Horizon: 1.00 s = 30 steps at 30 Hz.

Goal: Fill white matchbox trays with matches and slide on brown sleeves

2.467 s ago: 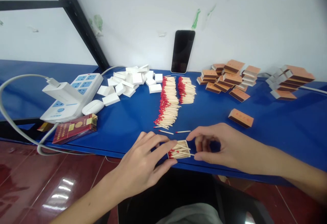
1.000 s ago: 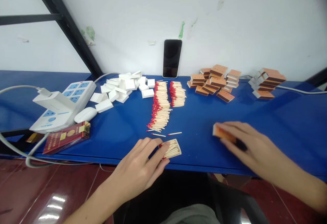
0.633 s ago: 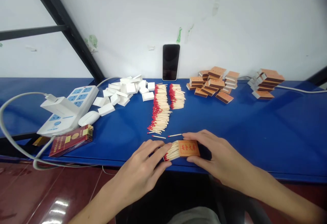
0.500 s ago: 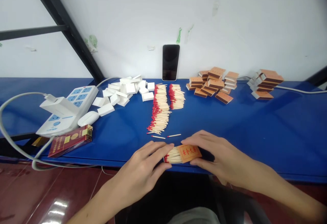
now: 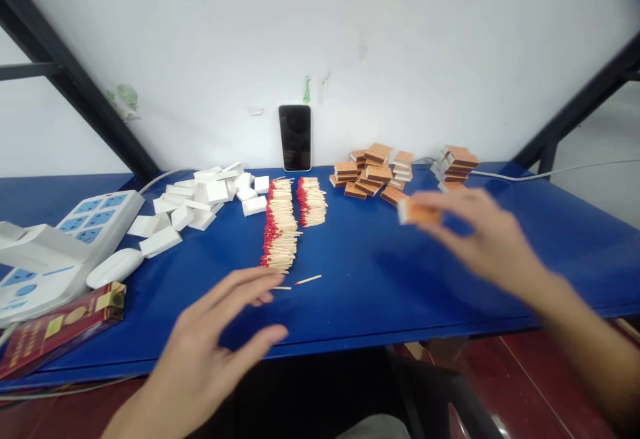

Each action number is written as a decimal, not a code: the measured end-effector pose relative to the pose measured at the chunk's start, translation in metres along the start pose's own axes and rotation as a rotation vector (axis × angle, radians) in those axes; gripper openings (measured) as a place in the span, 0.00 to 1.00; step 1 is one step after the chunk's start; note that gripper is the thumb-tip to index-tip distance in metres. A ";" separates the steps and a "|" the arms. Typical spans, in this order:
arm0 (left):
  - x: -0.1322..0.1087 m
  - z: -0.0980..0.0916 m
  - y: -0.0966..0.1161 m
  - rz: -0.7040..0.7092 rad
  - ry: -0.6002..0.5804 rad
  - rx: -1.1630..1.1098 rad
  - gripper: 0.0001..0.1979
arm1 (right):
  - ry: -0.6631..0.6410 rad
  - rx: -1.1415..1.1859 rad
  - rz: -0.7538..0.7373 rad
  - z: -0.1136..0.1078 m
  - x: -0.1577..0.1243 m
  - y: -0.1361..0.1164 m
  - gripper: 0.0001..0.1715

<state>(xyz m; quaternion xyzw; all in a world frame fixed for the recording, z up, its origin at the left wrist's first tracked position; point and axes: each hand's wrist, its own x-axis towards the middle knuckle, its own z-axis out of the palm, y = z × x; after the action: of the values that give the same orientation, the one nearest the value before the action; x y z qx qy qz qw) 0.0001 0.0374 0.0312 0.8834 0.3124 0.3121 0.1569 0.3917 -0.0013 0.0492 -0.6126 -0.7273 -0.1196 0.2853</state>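
Between the thumb and fingers of my right hand (image 5: 480, 235) is an orange matchbox (image 5: 421, 213), blurred by motion and held above the table in front of the matchbox piles. A white end of it points left. My left hand (image 5: 220, 332) holds nothing; its thumb and fingers are spread near the table's front edge. Just past its fingertips lie a loose match (image 5: 308, 279) and another one partly covered by the hand. Beyond them, a long row of red-tipped matches (image 5: 283, 225) runs toward the wall, with a shorter row (image 5: 313, 203) beside it.
White matchbox trays (image 5: 200, 202) lie heaped at left, beside a power strip (image 5: 95, 225), a white mouse-like object (image 5: 115, 267) and a red box (image 5: 65, 322). A phone (image 5: 295, 137) leans on the wall. Matchboxes (image 5: 370, 172) are piled at back right, with another stack (image 5: 456, 164) farther right.
The matchbox, half open with matches showing before, now appears closed. My right hand has carried it up and forward to the right. My left hand has let go and moved left. The view has shifted.
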 end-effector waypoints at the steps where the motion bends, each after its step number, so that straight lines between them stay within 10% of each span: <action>1: 0.003 -0.008 -0.011 -0.027 0.022 0.091 0.17 | 0.042 -0.136 0.102 -0.007 0.005 0.034 0.19; 4: 0.021 -0.031 -0.047 -0.026 0.051 0.491 0.18 | -0.062 -0.253 0.173 -0.017 0.016 0.115 0.19; 8: 0.043 -0.045 -0.082 -0.175 -0.091 0.889 0.25 | -0.169 -0.271 0.115 -0.008 0.015 0.155 0.15; 14: 0.042 -0.041 -0.106 -0.053 -0.300 0.912 0.20 | -0.171 -0.359 0.179 0.003 0.003 0.164 0.15; 30: 0.032 -0.052 -0.080 -0.280 0.117 0.526 0.14 | -0.166 -0.423 0.214 0.013 -0.003 0.151 0.26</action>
<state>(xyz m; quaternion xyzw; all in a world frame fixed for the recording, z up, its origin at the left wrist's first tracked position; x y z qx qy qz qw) -0.0503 0.1226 0.0475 0.8226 0.5097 0.2463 -0.0540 0.5336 0.0362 0.0106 -0.7400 -0.6379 -0.1875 0.1013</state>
